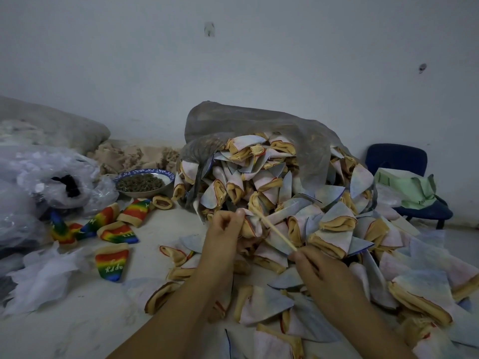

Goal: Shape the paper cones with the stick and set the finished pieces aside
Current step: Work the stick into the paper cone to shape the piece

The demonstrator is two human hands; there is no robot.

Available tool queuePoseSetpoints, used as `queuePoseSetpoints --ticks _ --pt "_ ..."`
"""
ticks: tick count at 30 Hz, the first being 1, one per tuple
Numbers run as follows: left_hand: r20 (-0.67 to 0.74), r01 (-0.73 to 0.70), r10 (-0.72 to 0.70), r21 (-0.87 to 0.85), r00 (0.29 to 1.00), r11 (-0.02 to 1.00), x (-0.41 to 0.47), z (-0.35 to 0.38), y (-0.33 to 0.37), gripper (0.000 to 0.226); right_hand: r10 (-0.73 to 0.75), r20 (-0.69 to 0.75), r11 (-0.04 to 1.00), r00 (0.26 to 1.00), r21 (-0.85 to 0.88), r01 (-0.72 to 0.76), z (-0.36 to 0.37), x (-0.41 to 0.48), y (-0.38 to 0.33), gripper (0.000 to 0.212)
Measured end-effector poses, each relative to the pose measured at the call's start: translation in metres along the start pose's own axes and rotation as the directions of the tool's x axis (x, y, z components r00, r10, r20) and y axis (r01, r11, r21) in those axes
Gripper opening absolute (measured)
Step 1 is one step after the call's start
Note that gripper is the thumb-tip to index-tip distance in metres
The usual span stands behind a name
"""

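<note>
At frame centre the right hand (320, 266) pinches the stick (274, 230), which slants up-left toward the cone (255, 226) gripped by the left hand (226, 228).

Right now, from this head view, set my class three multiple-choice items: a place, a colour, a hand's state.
1. The blue-rimmed bowl stands: A left of the cone heap; B right of it; C on top of it.
2. The chair is: A red; B dark blue; C white.
3. The right hand: A lies flat, open; B holds a cup; C pinches the stick.
Answers: 1 A, it sits by the heap's left edge; 2 B, back and seat are dark blue; 3 C, fingertips close on the stick's near end.
</note>
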State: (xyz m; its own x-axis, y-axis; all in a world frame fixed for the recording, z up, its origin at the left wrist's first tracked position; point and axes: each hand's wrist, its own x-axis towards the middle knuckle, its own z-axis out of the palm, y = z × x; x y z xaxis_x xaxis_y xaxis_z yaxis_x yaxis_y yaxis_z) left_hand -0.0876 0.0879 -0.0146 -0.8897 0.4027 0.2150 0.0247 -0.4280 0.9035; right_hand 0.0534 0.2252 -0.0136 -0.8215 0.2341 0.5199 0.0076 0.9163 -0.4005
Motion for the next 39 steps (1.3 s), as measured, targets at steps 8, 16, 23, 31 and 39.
queuePoseSetpoints --ticks 8,16,23,31,39 --pt "0.003 -0.101 0.101 0.041 0.995 0.994 0.002 -0.004 0.004 0.022 0.111 0.124 0.99 0.986 -0.096 -0.099 0.004 -0.001 0.002 0.029" --pt "0.02 -0.081 0.08 0.041 0.997 0.996 0.002 -0.003 0.004 0.037 0.094 0.194 0.993 0.976 -0.092 -0.077 0.009 -0.002 -0.004 0.024" --pt "-0.081 0.058 -0.061 -0.037 0.995 0.998 0.007 -0.005 -0.002 0.008 0.063 0.144 0.997 0.988 -0.059 -0.055 0.014 -0.002 -0.014 0.023" --pt "-0.031 0.222 -0.254 -0.396 0.967 0.891 0.003 0.008 -0.002 0.021 0.077 0.131 0.989 0.988 -0.132 -0.06 0.016 -0.003 -0.019 0.021" --pt "0.007 0.231 -0.251 -0.418 0.968 0.879 -0.007 0.02 0.0 0.034 0.062 0.174 0.994 0.983 -0.099 -0.045 0.021 -0.004 -0.016 0.024"
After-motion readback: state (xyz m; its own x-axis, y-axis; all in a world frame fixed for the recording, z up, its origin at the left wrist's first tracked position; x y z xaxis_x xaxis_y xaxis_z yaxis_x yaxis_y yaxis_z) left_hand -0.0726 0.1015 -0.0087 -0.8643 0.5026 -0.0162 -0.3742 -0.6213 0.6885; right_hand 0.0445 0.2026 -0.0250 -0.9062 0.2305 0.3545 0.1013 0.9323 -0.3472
